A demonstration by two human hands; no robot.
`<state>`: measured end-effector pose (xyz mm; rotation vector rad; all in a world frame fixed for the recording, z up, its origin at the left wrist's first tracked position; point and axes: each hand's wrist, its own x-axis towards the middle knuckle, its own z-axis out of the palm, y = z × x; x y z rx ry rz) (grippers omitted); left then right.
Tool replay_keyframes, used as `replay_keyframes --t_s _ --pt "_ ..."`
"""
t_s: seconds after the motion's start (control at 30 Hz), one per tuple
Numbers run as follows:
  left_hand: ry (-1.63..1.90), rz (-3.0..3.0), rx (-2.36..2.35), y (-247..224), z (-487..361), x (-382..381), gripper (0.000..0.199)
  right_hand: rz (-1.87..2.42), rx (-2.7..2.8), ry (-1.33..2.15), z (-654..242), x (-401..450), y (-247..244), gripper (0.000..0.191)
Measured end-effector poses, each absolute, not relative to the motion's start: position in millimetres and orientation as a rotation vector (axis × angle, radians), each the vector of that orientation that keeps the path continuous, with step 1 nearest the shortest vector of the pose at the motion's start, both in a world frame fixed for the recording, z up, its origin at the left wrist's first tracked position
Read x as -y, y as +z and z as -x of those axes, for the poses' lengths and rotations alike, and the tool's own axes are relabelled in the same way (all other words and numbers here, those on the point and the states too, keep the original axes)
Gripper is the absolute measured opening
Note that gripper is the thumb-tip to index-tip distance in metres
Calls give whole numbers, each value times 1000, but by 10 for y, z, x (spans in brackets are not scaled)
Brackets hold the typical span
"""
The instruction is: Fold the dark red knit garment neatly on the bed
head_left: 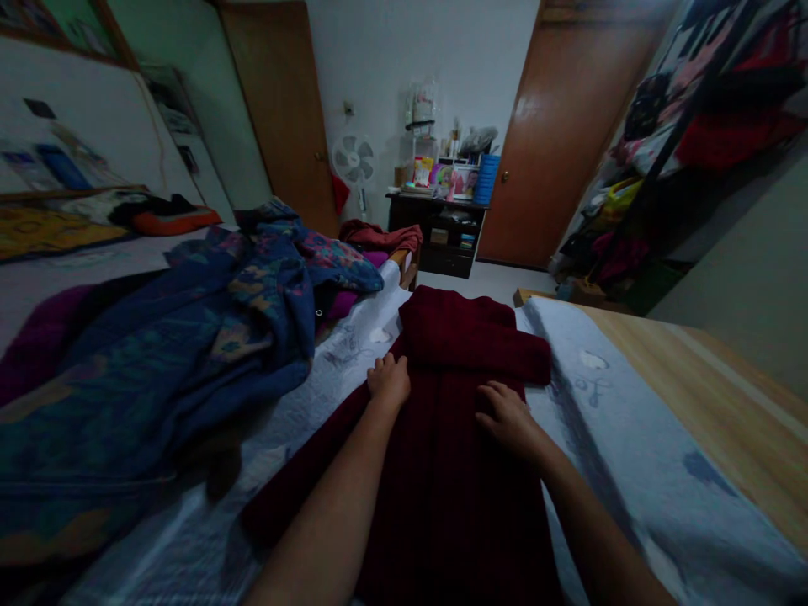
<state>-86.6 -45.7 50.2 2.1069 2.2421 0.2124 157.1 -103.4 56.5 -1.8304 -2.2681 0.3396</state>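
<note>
- The coat (442, 471) lies lengthwise in front of me on the pale cover (606, 379), dark red, its cloth matte and thick-looking.
- One sleeve (492, 349) crosses its far end in a soft, bulky band; the other slants out to the lower left, under my left forearm.
- My left hand (388, 380) rests at the coat's left edge, fingers slightly curled; I cannot tell whether they pinch any cloth.
- My right hand (508, 417) is loosely open on the right side, thumb apart, with no fold gathered in it.
- I judge this to be arranging or smoothing the coat; moving cloth this heavy calls for both hands, evenly placed, so the layers don't skew.
- The cover looks crinkly and slightly shiny, with printed marks; pale, smooth wood (707, 370) shows beyond its right edge.
- To my left, a blue floral garment (252, 320) is heaped in rumpled folds, beside purple cloth (50, 337).
</note>
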Motion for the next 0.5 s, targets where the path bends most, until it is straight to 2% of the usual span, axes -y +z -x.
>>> replay_keyframes --t_s 0.3,0.5 --pt "-8 -2160 -2251 789 1548 1406 37 1672 2393 519 -1038 2077 531 68" --pt "-47 -2142 -2208 814 1856 1918 35 1708 2352 368 -914 2274 434 61"
